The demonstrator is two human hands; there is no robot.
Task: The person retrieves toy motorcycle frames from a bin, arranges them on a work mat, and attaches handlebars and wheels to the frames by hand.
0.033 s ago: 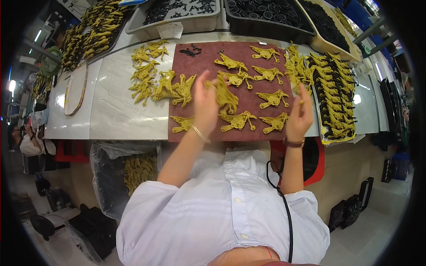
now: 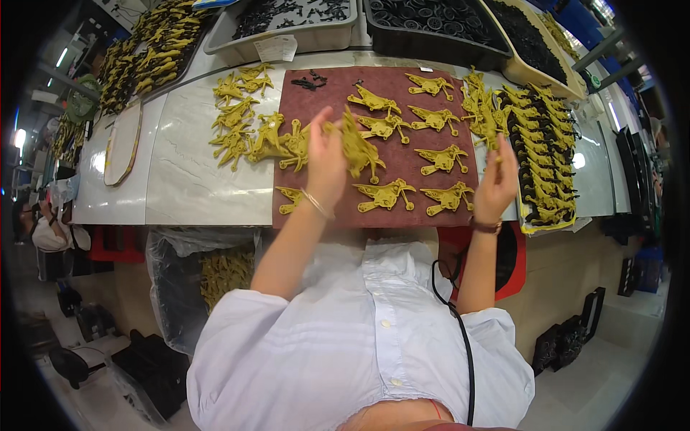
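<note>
My left hand (image 2: 328,159), above the left half of the maroon mat (image 2: 316,108), is closed on a yellow bird-shaped plastic part (image 2: 358,152); motion blurs the part. At the mat's right edge, my right hand (image 2: 497,183) has its fingers curled together beside a heap of similar yellow parts (image 2: 483,100). What those fingers hold, if anything, is hidden. Several matching parts lie spread on the mat, among them one near its front edge (image 2: 386,195) and one farther right (image 2: 441,159). More yellow parts (image 2: 236,115) are heaped left of the mat.
Small black pieces (image 2: 309,80) lie at the mat's far left. Behind stand a grey bin (image 2: 287,34) and a black bin (image 2: 442,44) of black parts. Right of the mat, a yellow-edged tray (image 2: 533,228) carries rows of yellow-and-black assemblies. A plastic-lined container (image 2: 169,302) sits below the table's front edge.
My left hand has shifted left with the yellow part, uncovering more of the part near the mat's front edge. My right hand has moved right, by the right-hand heap.
</note>
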